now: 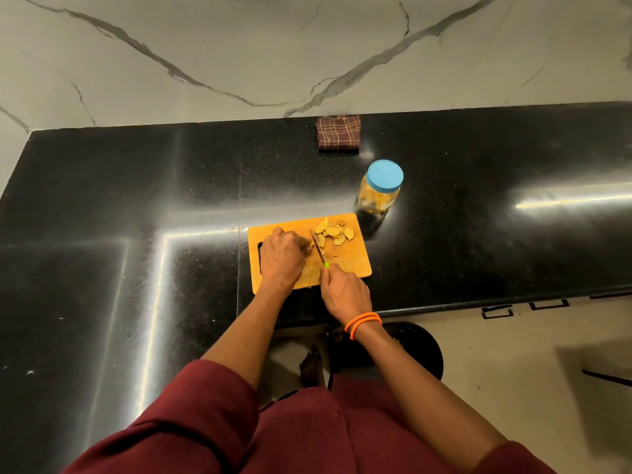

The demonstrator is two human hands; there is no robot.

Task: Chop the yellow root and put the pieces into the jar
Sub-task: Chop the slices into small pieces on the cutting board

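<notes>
An orange cutting board [355, 265] lies on the black counter. My left hand [282, 256] curls over the rest of the yellow root [308, 249], which is mostly hidden under its fingers. My right hand [343, 289] grips a knife [318, 248] by its green handle, the blade lying right beside my left fingertips. Several yellow slices [333, 231] are heaped at the board's far right. Behind the board's right corner stands a clear jar [378, 191] with a blue lid on it and yellow pieces inside.
A folded brown checked cloth [338, 133] lies at the back of the counter [119, 200] against the marble wall. The counter's front edge runs just below my wrists. A dark round stool [420, 350] and my bare foot show on the floor below.
</notes>
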